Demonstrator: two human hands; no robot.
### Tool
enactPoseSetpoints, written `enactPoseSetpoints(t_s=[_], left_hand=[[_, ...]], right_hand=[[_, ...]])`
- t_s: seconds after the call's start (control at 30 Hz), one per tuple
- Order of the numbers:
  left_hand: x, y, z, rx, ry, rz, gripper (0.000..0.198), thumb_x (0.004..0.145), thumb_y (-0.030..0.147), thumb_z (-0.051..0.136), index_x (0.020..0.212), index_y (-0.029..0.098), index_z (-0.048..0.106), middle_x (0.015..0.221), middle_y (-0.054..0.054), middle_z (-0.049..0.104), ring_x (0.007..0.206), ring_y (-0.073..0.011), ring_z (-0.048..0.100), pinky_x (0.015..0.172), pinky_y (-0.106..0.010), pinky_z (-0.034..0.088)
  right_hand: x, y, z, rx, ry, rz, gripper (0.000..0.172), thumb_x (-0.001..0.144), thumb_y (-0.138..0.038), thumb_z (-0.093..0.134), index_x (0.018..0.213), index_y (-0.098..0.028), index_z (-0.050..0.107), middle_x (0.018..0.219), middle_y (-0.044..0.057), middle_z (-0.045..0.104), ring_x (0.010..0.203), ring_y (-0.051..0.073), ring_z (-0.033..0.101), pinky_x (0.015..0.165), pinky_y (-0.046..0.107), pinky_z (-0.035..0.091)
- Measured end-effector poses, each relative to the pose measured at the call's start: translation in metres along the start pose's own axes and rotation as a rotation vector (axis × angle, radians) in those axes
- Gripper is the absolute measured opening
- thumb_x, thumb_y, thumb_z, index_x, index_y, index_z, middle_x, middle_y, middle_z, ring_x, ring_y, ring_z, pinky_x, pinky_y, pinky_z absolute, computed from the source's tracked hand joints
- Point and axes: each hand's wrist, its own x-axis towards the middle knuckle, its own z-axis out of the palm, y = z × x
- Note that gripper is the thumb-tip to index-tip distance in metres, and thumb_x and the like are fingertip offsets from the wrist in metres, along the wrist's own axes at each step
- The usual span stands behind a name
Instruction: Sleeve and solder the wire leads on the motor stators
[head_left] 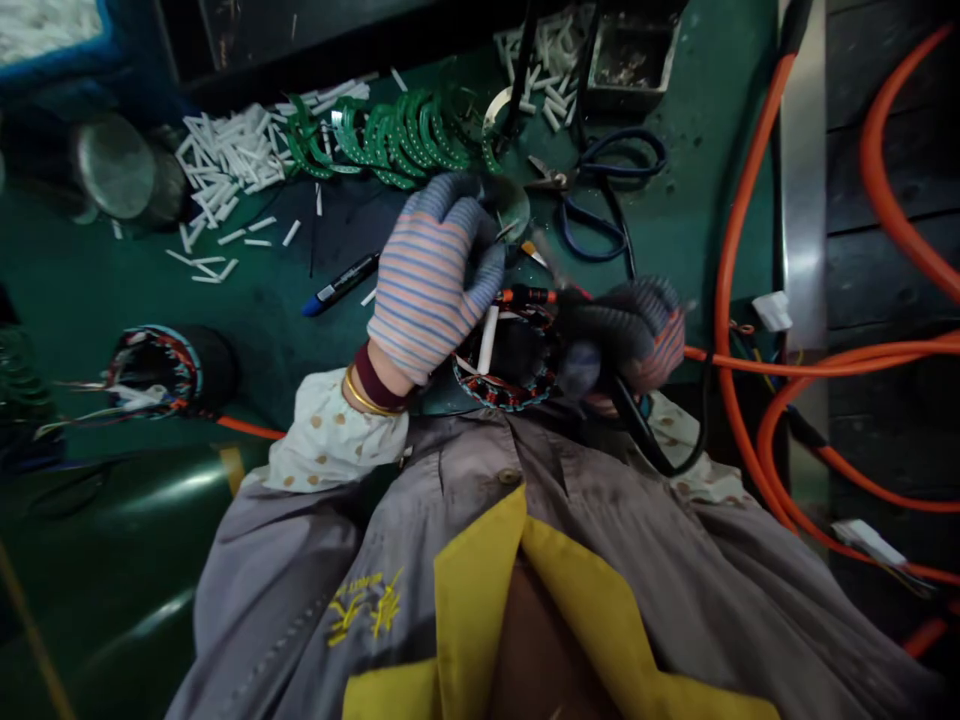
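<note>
Both hands wear striped knit gloves. My left hand (435, 280) curls over the top left of a round motor stator (510, 365) with copper windings, which sits at the bench's near edge. A white sleeve tube (488, 338) stands up from the stator beside that hand. My right hand (626, 335), blurred by motion, is closed round a dark tool with a black cable, right of the stator. Thin orange-red leads (529, 295) run between the two hands above the stator.
Green bench top (90, 290). Another wound stator (154, 365) lies far left. Several white tubes (225, 155) and green curved strips (397, 130) lie behind. A blue pen (337, 285), blue-handled scissors (600, 185), a metal tray (634, 55) and orange cables (750, 330) at right.
</note>
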Motion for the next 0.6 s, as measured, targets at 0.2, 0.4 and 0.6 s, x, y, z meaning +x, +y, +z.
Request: enactPoseSetpoints(t_s=[0.2,0.4,0.6], left_hand=[[0.012,-0.015,-0.010,0.006,-0.147,0.012,0.041,0.094,0.045,0.104,0.101,0.033,0.065,0.142,-0.014,0.076,0.126,-0.0429,0.072,0.117,-0.067,0.066],[0.012,0.000,-0.021,0.085,-0.170,-0.024,0.032,0.103,0.055,0.090,0.106,0.035,0.066,0.145,-0.014,0.073,0.135,-0.0460,0.071,0.122,-0.070,0.064],[0.012,0.006,-0.027,0.066,-0.154,-0.002,0.032,0.104,0.054,0.085,0.101,0.033,0.062,0.141,-0.015,0.073,0.130,-0.0453,0.072,0.117,-0.068,0.062]], right_hand=[[-0.019,0.021,0.015,-0.035,0.166,-0.430,0.037,0.118,-0.050,0.063,0.105,-0.046,0.097,0.095,0.007,0.085,0.108,0.035,0.080,0.108,0.057,0.067],[-0.016,0.021,0.009,-0.163,0.046,-0.373,0.046,0.122,-0.048,0.054,0.109,-0.049,0.098,0.101,0.007,0.090,0.113,0.035,0.082,0.115,0.056,0.066],[-0.016,0.014,0.011,-0.087,0.078,-0.404,0.052,0.125,-0.053,0.050,0.107,-0.051,0.099,0.096,0.007,0.086,0.107,0.034,0.081,0.110,0.056,0.065]])
